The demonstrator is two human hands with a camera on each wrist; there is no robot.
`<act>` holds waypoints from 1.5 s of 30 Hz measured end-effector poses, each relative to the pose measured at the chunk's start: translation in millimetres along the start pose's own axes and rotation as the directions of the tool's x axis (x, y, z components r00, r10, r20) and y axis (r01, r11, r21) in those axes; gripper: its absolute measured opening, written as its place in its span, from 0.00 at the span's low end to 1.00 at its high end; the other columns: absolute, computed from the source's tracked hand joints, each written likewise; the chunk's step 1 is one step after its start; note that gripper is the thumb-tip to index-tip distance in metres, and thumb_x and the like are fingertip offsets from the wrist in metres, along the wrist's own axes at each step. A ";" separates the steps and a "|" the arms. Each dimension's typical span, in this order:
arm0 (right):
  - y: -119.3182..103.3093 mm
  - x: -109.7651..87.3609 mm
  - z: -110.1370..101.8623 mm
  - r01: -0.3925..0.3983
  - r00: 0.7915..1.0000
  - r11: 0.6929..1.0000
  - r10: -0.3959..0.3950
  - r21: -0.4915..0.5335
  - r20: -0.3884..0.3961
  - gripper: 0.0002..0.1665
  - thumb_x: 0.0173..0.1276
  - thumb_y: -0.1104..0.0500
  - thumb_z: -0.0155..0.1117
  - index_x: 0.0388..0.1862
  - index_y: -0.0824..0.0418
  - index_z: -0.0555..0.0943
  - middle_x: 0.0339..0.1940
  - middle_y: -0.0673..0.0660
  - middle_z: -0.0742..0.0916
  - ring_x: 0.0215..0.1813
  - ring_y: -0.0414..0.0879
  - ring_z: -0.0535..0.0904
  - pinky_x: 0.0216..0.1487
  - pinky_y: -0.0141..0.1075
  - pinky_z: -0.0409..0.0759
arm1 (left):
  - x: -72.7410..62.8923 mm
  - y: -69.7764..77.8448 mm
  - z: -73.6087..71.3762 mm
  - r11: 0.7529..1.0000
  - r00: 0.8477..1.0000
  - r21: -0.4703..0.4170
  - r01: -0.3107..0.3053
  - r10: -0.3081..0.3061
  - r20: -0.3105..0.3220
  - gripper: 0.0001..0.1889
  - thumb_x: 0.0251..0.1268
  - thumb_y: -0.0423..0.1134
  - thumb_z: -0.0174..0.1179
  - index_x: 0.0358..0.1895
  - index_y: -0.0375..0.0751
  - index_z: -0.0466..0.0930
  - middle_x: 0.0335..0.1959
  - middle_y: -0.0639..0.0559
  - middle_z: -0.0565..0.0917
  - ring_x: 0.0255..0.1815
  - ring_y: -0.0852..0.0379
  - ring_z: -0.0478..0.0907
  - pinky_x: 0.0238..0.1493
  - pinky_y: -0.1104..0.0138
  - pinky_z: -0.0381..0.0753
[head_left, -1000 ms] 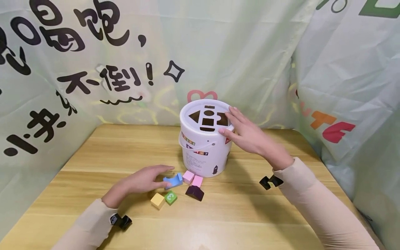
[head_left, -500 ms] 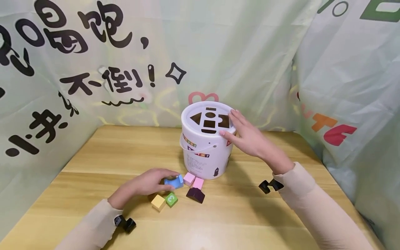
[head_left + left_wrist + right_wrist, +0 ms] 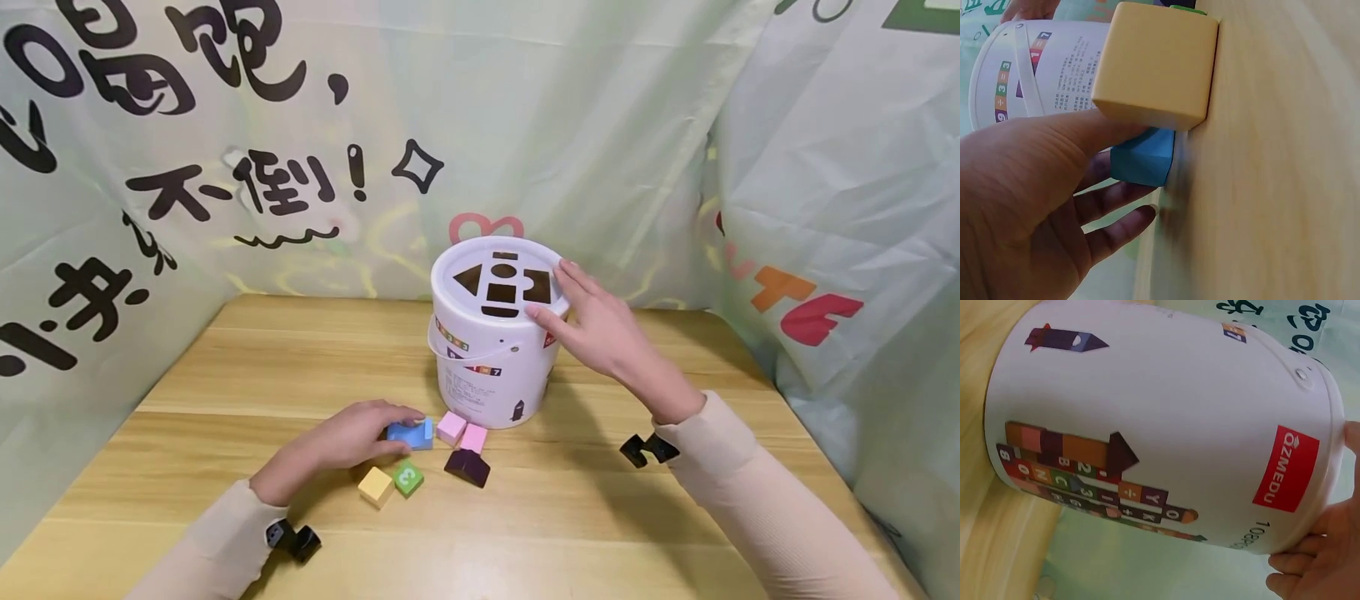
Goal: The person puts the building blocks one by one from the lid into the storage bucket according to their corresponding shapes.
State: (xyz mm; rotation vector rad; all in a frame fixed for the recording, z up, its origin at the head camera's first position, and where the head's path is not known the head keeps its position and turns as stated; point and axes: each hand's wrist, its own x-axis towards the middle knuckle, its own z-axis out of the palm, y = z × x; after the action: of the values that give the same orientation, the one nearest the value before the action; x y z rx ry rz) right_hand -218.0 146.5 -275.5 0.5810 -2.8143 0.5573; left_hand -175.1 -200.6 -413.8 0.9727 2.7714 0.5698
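My left hand (image 3: 356, 437) holds a blue arch block (image 3: 411, 434) low at the tabletop, thumb on its near side and fingers on the far side. In the left wrist view the blue block (image 3: 1142, 159) shows between thumb and fingers, partly behind the yellow cube (image 3: 1157, 62). My right hand (image 3: 603, 321) rests on the rim of a white bucket (image 3: 487, 383), with its thumb and fingers spread along the lid edge. Shaped holes are cut in the lid (image 3: 468, 250). In the right wrist view its fingers (image 3: 1297, 562) touch the bucket's rim.
Two pink blocks (image 3: 452, 427) lie at the bucket's foot beside a dark roof-shaped block (image 3: 467, 468). A green block (image 3: 408, 478) with a number on it lies by the yellow cube. Printed cloth (image 3: 570, 125) hangs behind the wooden table (image 3: 585, 533).
My left hand has closed its fingers around the blue arch block, which has shifted slightly left and turned a little. The right hand stays on the bucket's rim.
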 end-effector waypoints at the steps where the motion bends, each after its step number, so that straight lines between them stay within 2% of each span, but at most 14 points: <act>1: 0.4 0.2 -0.5 0.005 1.000 1.000 -0.005 0.000 0.001 0.52 0.70 0.27 0.45 0.77 0.63 0.57 0.79 0.60 0.58 0.78 0.58 0.51 0.71 0.60 0.55 | -0.5 -0.7 -0.1 1.000 1.000 0.005 -0.004 0.004 0.001 0.25 0.67 0.50 0.63 0.64 0.45 0.76 0.59 0.47 0.80 0.56 0.51 0.77 0.57 0.54 0.77; 9: 2.4 -0.1 -7.7 0.020 0.999 1.000 -0.020 -0.008 0.030 0.51 0.69 0.27 0.47 0.77 0.63 0.59 0.79 0.57 0.59 0.78 0.57 0.51 0.72 0.60 0.54 | -2.0 -3.7 -5.4 0.999 0.999 0.035 -0.040 0.040 0.012 0.19 0.68 0.40 0.63 0.60 0.40 0.79 0.57 0.46 0.81 0.57 0.48 0.76 0.59 0.52 0.75; 13: 3.7 0.1 -6.9 0.025 0.999 1.000 -0.025 0.000 0.039 0.51 0.69 0.27 0.46 0.77 0.61 0.58 0.79 0.56 0.59 0.78 0.54 0.50 0.72 0.60 0.53 | -2.8 -2.1 -5.2 0.998 0.999 0.027 -0.049 0.049 0.023 0.22 0.67 0.43 0.63 0.62 0.41 0.77 0.58 0.46 0.80 0.56 0.47 0.76 0.58 0.51 0.75; 17: 5.8 0.4 -5.2 0.028 0.999 1.000 -0.028 0.006 0.041 0.51 0.69 0.27 0.46 0.77 0.61 0.58 0.79 0.55 0.59 0.78 0.53 0.50 0.72 0.60 0.53 | -1.7 1.7 -4.5 0.998 0.999 0.032 -0.044 0.043 0.033 0.26 0.66 0.49 0.64 0.64 0.43 0.76 0.56 0.47 0.80 0.52 0.51 0.76 0.55 0.53 0.77; 22: 7.1 1.8 -4.4 0.033 0.999 0.999 -0.034 0.014 0.034 0.51 0.69 0.27 0.46 0.77 0.60 0.58 0.79 0.54 0.58 0.78 0.53 0.51 0.71 0.60 0.55 | -1.3 2.7 -4.7 0.993 0.997 0.095 -0.075 0.073 0.018 0.22 0.65 0.43 0.66 0.61 0.42 0.77 0.51 0.50 0.80 0.48 0.55 0.76 0.53 0.55 0.79; 26: 7.9 2.4 -5.1 0.031 0.999 0.999 -0.032 0.021 0.030 0.51 0.69 0.27 0.47 0.77 0.60 0.59 0.79 0.54 0.58 0.78 0.54 0.52 0.71 0.59 0.56 | -0.4 3.0 -8.4 0.990 0.995 0.106 -0.097 0.095 0.019 0.20 0.63 0.41 0.67 0.57 0.43 0.78 0.47 0.53 0.80 0.44 0.57 0.76 0.50 0.58 0.80; 30: 8.6 2.3 -4.5 0.032 0.999 0.999 -0.033 0.025 0.021 0.50 0.70 0.28 0.47 0.77 0.61 0.59 0.79 0.55 0.59 0.78 0.54 0.53 0.71 0.58 0.57 | 0.1 3.6 -9.3 0.991 0.996 0.101 -0.091 0.091 0.012 0.17 0.61 0.42 0.67 0.53 0.46 0.77 0.41 0.54 0.79 0.40 0.58 0.75 0.43 0.60 0.81; 33: 8.8 1.5 -1.6 0.032 0.999 0.999 -0.033 0.026 0.019 0.50 0.70 0.28 0.48 0.77 0.61 0.60 0.79 0.55 0.59 0.78 0.54 0.53 0.71 0.58 0.57 | -0.9 3.7 -7.0 0.994 0.998 0.088 -0.064 0.064 0.003 0.17 0.61 0.43 0.67 0.52 0.48 0.75 0.39 0.55 0.78 0.38 0.59 0.74 0.41 0.61 0.80; 38: 9.1 -0.2 2.4 0.047 0.999 0.999 -0.047 0.021 0.011 0.49 0.70 0.30 0.49 0.76 0.62 0.61 0.78 0.57 0.60 0.77 0.54 0.54 0.70 0.58 0.59 | -3.3 3.6 -2.3 0.997 0.999 0.067 -0.040 0.041 -0.004 0.19 0.62 0.44 0.66 0.54 0.48 0.75 0.40 0.55 0.78 0.40 0.59 0.75 0.42 0.61 0.80; 42: 9.4 0.2 0.2 0.064 0.998 0.998 -0.064 0.022 -0.028 0.48 0.70 0.31 0.51 0.75 0.63 0.62 0.78 0.57 0.61 0.77 0.54 0.54 0.69 0.58 0.61 | -3.4 4.0 -4.8 0.998 0.999 0.043 -0.037 0.038 -0.025 0.20 0.62 0.44 0.66 0.56 0.48 0.74 0.41 0.56 0.78 0.40 0.59 0.75 0.42 0.62 0.80; 45: 10.2 -0.1 -0.5 0.060 0.998 0.998 -0.060 0.024 -0.027 0.48 0.70 0.31 0.51 0.75 0.63 0.62 0.78 0.57 0.61 0.77 0.53 0.54 0.70 0.58 0.60 | -3.2 3.8 -7.5 0.999 0.998 0.032 -0.039 0.041 -0.044 0.20 0.62 0.44 0.66 0.56 0.49 0.74 0.41 0.56 0.78 0.40 0.59 0.75 0.42 0.61 0.80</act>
State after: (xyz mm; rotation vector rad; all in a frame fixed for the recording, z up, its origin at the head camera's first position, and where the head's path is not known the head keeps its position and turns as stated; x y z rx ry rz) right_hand -222.1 155.4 -278.3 0.6557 -2.7585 0.5845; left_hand -172.4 -202.2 -405.3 1.0365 2.8136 0.5626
